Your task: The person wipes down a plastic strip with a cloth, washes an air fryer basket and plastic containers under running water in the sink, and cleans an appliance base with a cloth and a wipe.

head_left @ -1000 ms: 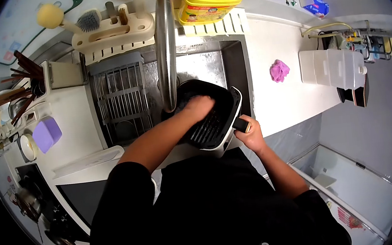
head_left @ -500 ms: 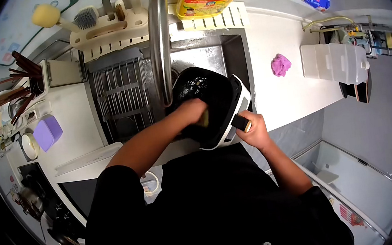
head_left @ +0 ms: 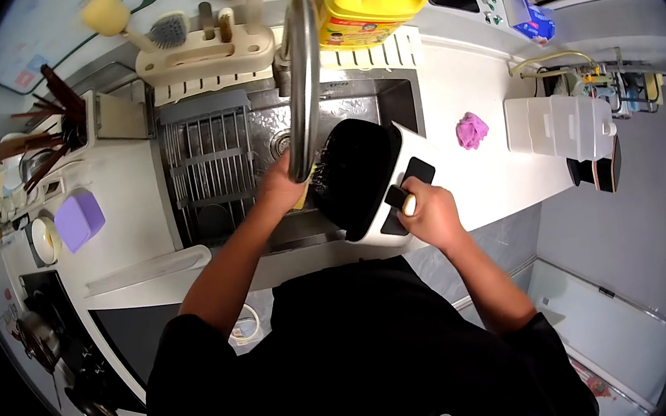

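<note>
A black air fryer basket with a white front is tilted over the sink, some suds on its inner wall. My right hand is closed round its handle. At the basket's left rim is my left hand, closed on a yellow sponge that shows only in part. The curved metal faucet passes in front of that hand and hides some of its fingers.
The sink holds a dish rack on its left. A yellow detergent jug and a brush holder stand behind. On the right counter lie a pink cloth and a clear plastic container.
My left hand has come out of the basket to its left rim with the sponge. The basket has turned, showing more of its white front, and my right hand still grips the handle.
</note>
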`<move>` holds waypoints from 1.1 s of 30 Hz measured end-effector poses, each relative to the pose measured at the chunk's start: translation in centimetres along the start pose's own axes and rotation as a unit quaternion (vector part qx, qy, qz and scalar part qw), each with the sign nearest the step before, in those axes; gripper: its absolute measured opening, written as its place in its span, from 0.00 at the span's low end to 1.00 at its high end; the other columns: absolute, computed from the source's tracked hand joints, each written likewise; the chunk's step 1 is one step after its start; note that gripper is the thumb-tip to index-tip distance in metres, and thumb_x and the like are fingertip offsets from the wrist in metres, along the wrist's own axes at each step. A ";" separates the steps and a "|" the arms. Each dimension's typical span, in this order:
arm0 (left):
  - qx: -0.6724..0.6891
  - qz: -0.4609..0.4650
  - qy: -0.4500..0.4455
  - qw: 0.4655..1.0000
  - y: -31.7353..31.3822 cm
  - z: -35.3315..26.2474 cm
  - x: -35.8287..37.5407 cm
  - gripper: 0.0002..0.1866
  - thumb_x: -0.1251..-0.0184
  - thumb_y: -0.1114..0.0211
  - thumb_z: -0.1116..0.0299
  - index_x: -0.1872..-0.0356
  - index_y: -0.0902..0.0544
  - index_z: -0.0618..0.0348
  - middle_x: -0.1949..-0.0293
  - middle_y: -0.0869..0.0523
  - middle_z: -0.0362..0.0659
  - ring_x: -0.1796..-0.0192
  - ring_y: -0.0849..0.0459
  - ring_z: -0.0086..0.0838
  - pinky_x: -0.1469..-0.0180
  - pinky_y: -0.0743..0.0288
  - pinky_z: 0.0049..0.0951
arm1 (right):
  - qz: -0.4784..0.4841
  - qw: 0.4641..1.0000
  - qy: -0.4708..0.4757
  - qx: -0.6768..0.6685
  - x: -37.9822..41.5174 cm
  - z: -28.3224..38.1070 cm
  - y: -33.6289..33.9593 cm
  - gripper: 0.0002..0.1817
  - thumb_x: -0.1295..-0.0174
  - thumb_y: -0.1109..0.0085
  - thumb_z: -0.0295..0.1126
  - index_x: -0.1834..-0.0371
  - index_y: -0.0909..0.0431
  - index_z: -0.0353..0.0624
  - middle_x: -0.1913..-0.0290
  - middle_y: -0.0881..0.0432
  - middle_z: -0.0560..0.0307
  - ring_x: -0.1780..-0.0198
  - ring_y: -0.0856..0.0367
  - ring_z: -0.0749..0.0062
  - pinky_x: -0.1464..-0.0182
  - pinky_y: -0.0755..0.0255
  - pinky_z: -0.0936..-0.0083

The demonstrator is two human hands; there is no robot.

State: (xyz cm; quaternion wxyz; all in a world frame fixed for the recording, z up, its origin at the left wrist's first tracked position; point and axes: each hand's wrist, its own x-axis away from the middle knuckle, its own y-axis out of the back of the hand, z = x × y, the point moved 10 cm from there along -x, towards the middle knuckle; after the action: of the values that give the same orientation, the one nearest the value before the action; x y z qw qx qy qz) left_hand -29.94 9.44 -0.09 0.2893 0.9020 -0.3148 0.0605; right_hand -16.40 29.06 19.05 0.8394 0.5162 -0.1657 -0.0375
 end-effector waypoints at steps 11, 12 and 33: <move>-0.012 -0.217 0.092 0.972 14.5 6.9 4.6 0.33 0.37 0.29 0.74 0.30 0.28 0.53 0.44 0.17 0.60 0.40 0.17 0.53 0.37 0.24 0.45 | 0.199 0.929 0.136 0.280 -5.0 7.2 -2.4 0.08 0.44 0.38 0.25 0.62 0.23 0.39 0.72 0.13 0.46 0.70 0.11 0.51 0.69 0.18 0.59; -0.058 -0.230 0.097 0.967 15.5 7.1 4.7 0.34 0.37 0.29 0.74 0.29 0.29 0.54 0.42 0.19 0.60 0.39 0.19 0.54 0.36 0.25 0.45 | 0.214 0.919 0.137 0.300 -5.0 7.4 -2.6 0.08 0.44 0.38 0.25 0.61 0.23 0.40 0.71 0.13 0.46 0.69 0.10 0.51 0.68 0.18 0.59; 0.289 0.112 0.108 0.945 0.2 -2.4 4.1 0.25 0.26 0.32 0.57 0.35 0.21 0.59 0.50 0.11 0.50 0.51 0.13 0.31 0.49 0.21 0.32 | -0.040 0.967 -0.018 -0.251 2.7 -4.4 5.4 0.08 0.44 0.36 0.16 0.64 0.20 0.39 0.69 0.21 0.66 0.67 0.24 0.83 0.61 0.27 0.80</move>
State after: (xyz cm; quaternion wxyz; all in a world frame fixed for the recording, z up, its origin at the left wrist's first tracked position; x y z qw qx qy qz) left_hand -26.62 8.45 3.20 0.0398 0.8938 -0.3498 0.2777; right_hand -13.01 34.68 22.66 0.9369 0.2940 -0.1452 -0.1210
